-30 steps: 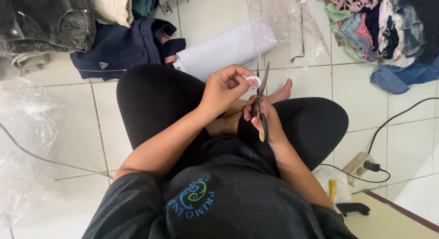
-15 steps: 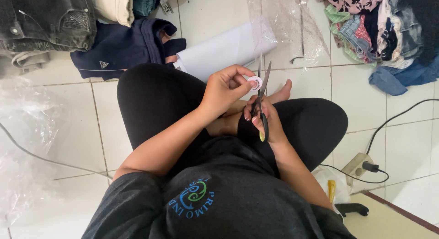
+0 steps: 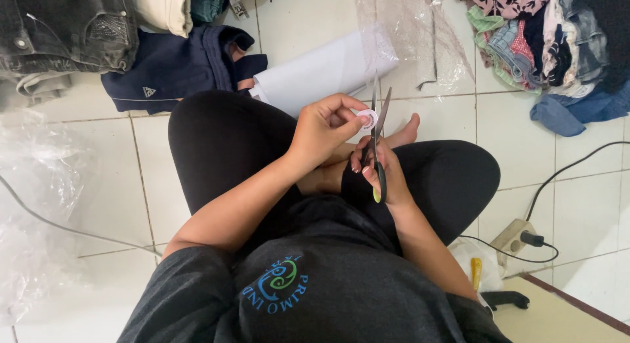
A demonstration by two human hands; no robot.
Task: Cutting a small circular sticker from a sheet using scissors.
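A small round white sticker (image 3: 368, 118), with a faint reddish print on its face, is sitting pinched between the thumb and fingertips of the left hand (image 3: 326, 129), held up in front of the person's crossed legs (image 3: 223, 146), just above the bare foot (image 3: 407, 129). The left hand is curling closed around its edge, the other fingers folding in toward the palm.

The blades of a pair of scissors (image 3: 377, 143) are standing parted in a narrow V, and the sticker is lying right against them on their left side; whether a blade is actually biting into it is too small to tell. The right hand (image 3: 380, 172) is gripping the scissors low down, fingers wrapping through the yellow-green handles, blades pointing up and away from the body.

The person is sitting on a white tiled floor (image 3: 98, 205) in black leggings and a dark grey shirt (image 3: 315, 297). Just beyond the knees a roll of white paper (image 3: 321, 70) is lying inside a clear plastic sleeve. A navy garment (image 3: 177, 67) and grey jeans (image 3: 59, 28) are lying at the upper left, and a heap of mixed clothes (image 3: 551, 41) is piling up at the upper right. Crumpled clear plastic (image 3: 33, 205) is spreading at the left. A power strip (image 3: 515, 238) with a black plug in it is lying at the lower right, its cable trailing away.
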